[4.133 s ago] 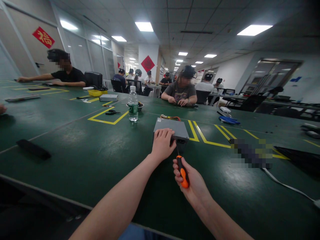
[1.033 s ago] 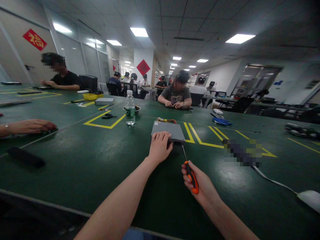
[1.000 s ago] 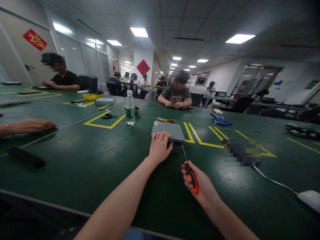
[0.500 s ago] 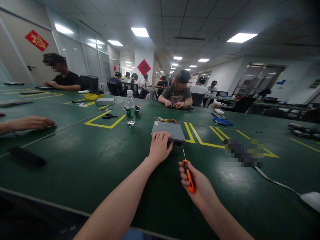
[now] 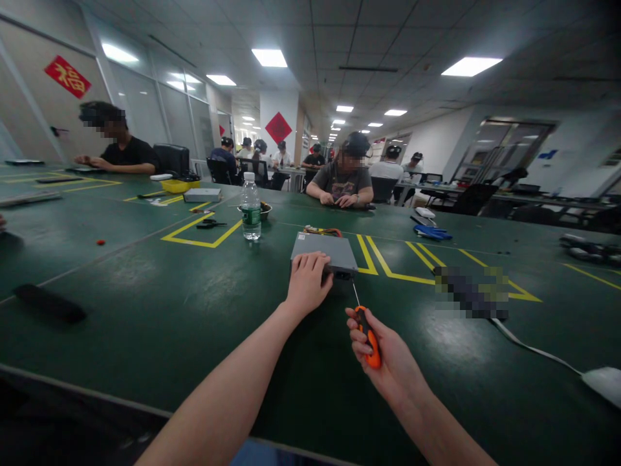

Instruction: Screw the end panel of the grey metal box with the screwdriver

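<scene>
A grey metal computer power supply (image 5: 334,248) lies on the green table, with coloured cables (image 5: 323,231) at its far side and a dark socket on the side facing me. My left hand (image 5: 310,281) grips its near left part, fingers over the top and thumb down the near side. In my right hand (image 5: 376,340) is a screwdriver (image 5: 367,333) with an orange and black handle, fingers wrapped round it. Its thin shaft points up and away, and the tip is at the near right corner of the power supply. Whether the tip sits in a screw is too small to tell.
A water bottle (image 5: 251,210) stands beyond at left, before a bowl (image 5: 264,210). Blue gloves (image 5: 431,232) lie at right; a dark, partly blurred object (image 5: 468,294) with a white cable is nearer. A black case (image 5: 51,303) lies at left. Co-workers sit across the table.
Another person's hand at the left has drawn back towards the frame edge, and a small red item now shows there. My hands, the power supply and the screwdriver hold nearly the same pose.
</scene>
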Available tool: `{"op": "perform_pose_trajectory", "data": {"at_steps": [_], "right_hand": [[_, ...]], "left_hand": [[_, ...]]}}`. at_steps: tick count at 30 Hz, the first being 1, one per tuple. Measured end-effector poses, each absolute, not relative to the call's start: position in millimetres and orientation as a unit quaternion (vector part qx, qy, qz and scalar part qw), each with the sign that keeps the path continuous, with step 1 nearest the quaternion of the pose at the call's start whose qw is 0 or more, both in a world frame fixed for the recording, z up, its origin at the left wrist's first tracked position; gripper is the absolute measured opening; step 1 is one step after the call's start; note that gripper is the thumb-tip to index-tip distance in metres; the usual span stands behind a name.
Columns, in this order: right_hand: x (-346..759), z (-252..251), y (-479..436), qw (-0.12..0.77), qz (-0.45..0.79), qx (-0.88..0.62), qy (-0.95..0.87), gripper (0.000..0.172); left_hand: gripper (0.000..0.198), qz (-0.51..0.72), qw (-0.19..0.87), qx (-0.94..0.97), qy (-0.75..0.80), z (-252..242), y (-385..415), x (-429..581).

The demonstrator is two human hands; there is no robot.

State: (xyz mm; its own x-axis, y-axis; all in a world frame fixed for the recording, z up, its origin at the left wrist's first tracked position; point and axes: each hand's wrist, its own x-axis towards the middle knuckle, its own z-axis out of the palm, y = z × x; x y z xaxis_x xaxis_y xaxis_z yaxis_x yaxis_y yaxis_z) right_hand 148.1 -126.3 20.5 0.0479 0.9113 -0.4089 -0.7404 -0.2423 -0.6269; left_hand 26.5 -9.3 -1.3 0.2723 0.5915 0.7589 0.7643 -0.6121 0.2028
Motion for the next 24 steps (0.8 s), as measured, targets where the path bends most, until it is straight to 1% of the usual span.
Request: {"op": "perform_pose_trajectory", "data": {"at_steps": [3,6,9,12,16,20,24], "right_hand": [[151,17,-125,0.603,0.651,-0.442,-0.133,0.015],[154,17,-124,0.582,0.644,-0.472,-0.153,0.015],[153,22,-124,0.597,0.662,-0.437,-0.121,0.014],[148,28,-125,0.593,0.687,-0.410,-0.088,0.019],[143,32,-125,0.590,0.692,-0.407,-0.085,0.021],[144,31,-123,0.577,0.702,-0.411,-0.076,0.016],[145,28,-122,0.596,0.697,-0.395,-0.057,0.013]], "left_hand": [[0.027,-0.425,0.103,-0.792,-0.427,-1,-9,26],[0.026,-0.422,0.102,-0.793,-0.427,-1,-9,26],[0.026,-0.424,0.101,-0.791,-0.429,-1,-10,26],[0.026,-0.423,0.100,-0.792,-0.428,0,-10,26],[0.026,-0.426,0.097,-0.792,-0.426,0,-11,26],[0.027,-0.426,0.099,-0.791,-0.428,0,-11,26],[0.027,-0.427,0.101,-0.792,-0.425,0,-11,26]]}}
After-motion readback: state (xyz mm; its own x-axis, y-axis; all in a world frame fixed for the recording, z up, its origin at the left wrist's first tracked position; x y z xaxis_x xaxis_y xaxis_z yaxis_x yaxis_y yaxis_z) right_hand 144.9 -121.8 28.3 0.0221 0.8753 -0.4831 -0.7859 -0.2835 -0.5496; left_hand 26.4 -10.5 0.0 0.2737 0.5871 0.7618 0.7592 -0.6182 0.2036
